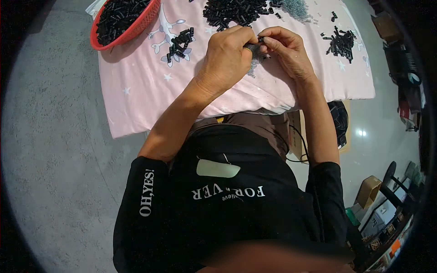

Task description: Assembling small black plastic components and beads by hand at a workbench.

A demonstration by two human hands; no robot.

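My left hand (227,52) is closed over the pink cloth, its fingertips meeting those of the other hand. What it holds, if anything, is hidden by its fingers; a thin yellowish edge shows by the thumb. Between finger and thumb, my right hand (289,51) pinches a small black plastic piece (260,39). Below the fingers lies a patch of small silvery metal parts (256,63), too fine to tell their kind. Just beyond both hands spreads a large heap of short black tubular pieces (234,12).
A red plastic basket (132,34) full of black pieces stands far left. Smaller black piles lie left (181,44) and right (341,44) of my hands. Another silvery heap (297,10) is at the back. The pink cloth (141,100) covers the table; cardboard (298,136) stands beneath.
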